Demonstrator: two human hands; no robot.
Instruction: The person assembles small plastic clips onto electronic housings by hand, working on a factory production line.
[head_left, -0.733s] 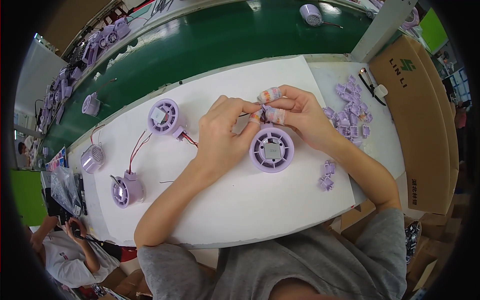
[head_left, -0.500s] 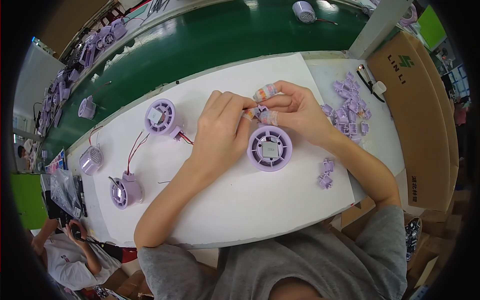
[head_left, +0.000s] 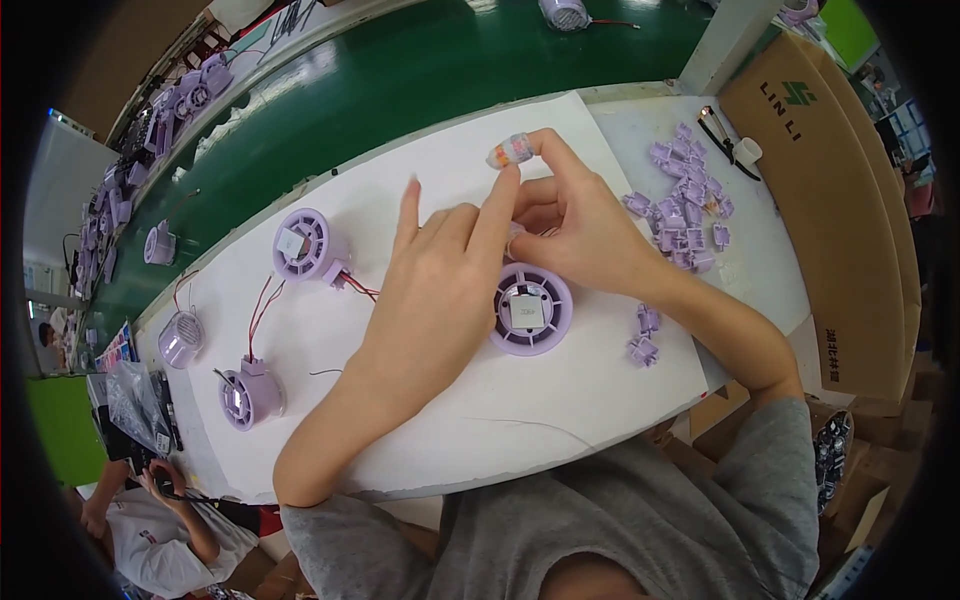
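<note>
A round pale-purple fan housing (head_left: 562,318) stands on the white sheet, its spoked face up and a pale square pad in the middle. My left hand (head_left: 435,285) covers the left edge of this housing. Its index finger reaches across to my right hand, its little finger is raised, and its thumb is hidden. Just behind the housing, my right hand (head_left: 580,225) is closed in a pinch, thumb against curled fingers, while its taped index finger lifts away. Whatever lies between the two hands is hidden behind the fingers.
Another fan housing (head_left: 308,245) with red wires lies left of my hands, with a second housing (head_left: 260,392) nearer me. Small purple clips (head_left: 690,205) are heaped at the right, beside a cardboard box (head_left: 830,220). A green belt (head_left: 400,90) runs behind; a co-worker (head_left: 165,530) sits lower left.
My right index finger has lifted, and my left index finger has stretched toward it. The small purple clip visible between my fingertips before is now out of sight. The whole view has shifted slightly.
</note>
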